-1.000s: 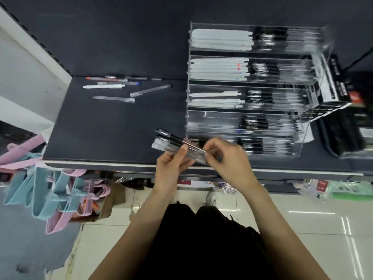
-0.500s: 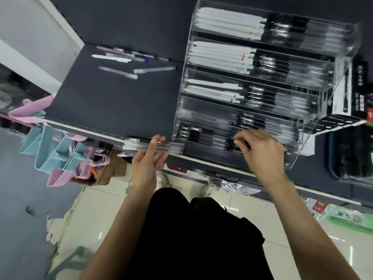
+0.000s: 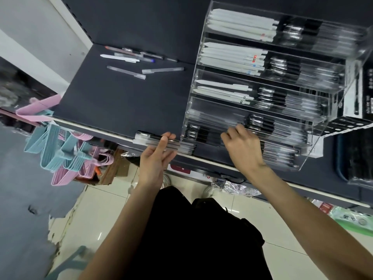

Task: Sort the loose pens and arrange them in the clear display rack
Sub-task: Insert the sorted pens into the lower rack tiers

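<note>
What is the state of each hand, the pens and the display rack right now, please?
left hand: grips a bundle of pens at the shelf edge.
right hand: fingers curled, reaching into a lower tier of the rack; what it holds is hidden.
display rack: tiers partly filled with pens.
loose pens: lying flat on the shelf, unsorted.

Single wide-angle view from head height, tilted steeply forward and down over a dark grey shop shelf (image 3: 121, 102), with both forearms rising from the bottom edge and pale glossy floor tiles (image 3: 282, 235) far beneath. Close on the tiered clear acrylic pen rack (image 3: 201, 81) at upper right, frame rotated so the shelf's front edge slants down to the right. No second view to overlap with.
</note>
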